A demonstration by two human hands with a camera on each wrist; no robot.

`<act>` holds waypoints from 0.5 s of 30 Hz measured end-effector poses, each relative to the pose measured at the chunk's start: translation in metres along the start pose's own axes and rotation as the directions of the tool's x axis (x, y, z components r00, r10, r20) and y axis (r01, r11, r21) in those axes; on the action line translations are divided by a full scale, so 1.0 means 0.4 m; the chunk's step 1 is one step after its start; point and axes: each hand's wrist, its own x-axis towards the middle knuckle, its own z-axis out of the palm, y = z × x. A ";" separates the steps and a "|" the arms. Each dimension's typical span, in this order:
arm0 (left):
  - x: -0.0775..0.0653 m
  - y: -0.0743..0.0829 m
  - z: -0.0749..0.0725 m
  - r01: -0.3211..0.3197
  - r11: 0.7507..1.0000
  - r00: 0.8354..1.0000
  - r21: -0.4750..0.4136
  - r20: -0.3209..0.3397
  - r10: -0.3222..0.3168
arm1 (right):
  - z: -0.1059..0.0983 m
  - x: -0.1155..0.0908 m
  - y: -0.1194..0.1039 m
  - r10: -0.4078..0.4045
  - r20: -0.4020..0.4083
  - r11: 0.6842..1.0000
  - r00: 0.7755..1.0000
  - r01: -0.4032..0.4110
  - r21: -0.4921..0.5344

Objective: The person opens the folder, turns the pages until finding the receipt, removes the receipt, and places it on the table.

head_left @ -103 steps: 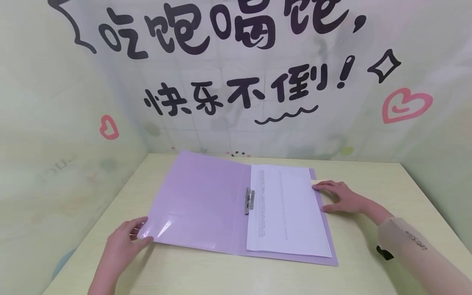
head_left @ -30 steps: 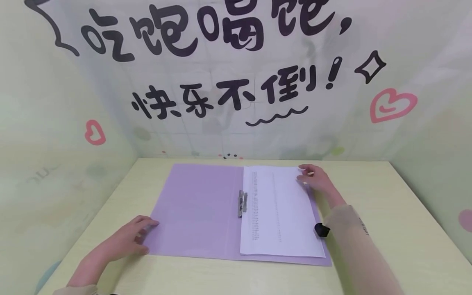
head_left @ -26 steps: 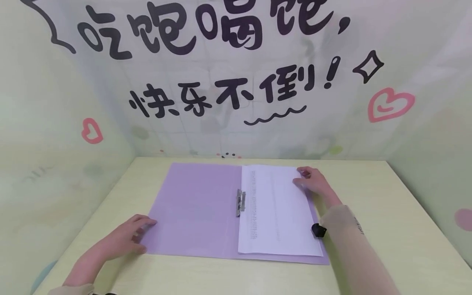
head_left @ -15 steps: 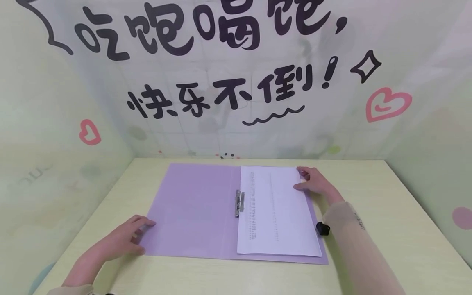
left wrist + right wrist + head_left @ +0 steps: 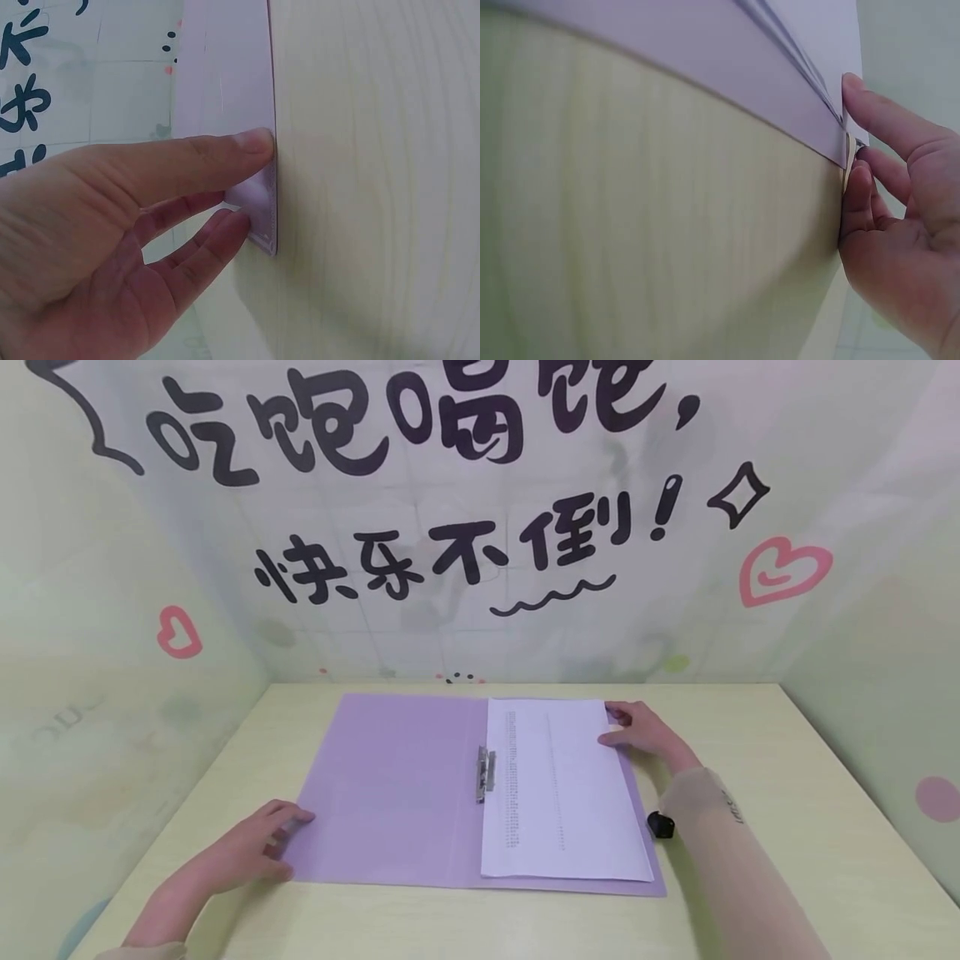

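A purple folder (image 5: 390,785) lies spread flat on the table, with a metal clip (image 5: 482,774) at its spine. Printed white papers (image 5: 562,793) cover most of its right side. My left hand (image 5: 251,852) rests at the folder's near left corner; in the left wrist view its thumb touches one edge and the fingertips another. At the far right corner, my right hand (image 5: 645,731) pinches the papers, the thumb on top and the other fingers curled at the edge. In the right wrist view a thin cream strip (image 5: 850,161) shows by those fingers; its kind is unclear.
The pale wooden table (image 5: 810,827) extends past the folder on every side. Behind it stands a wall covering (image 5: 420,643) with large black characters, and side panels flank the table. A small black object (image 5: 660,824) sits at the right sleeve.
Since the oldest frame, the folder's left side has come down flat. My right hand has moved from the right edge to the far corner. Over the last half second both hands stay nearly still.
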 end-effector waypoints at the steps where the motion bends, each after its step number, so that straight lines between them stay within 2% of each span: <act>1: 0.001 0.000 0.000 -0.002 1.000 1.000 0.002 -0.001 0.002 | 0.000 -0.001 0.000 0.000 -0.006 1.000 1.000 0.000 -0.001; 5: 0.005 0.002 -0.001 -0.007 1.000 1.000 0.007 -0.004 0.007 | 0.000 -0.008 -0.011 -0.019 -0.038 1.000 0.999 0.018 -0.010; 15: 0.004 0.002 0.000 0.034 0.999 0.999 -0.003 0.004 -0.034 | 0.022 -0.012 -0.020 -0.021 -0.097 0.998 0.995 0.015 -0.061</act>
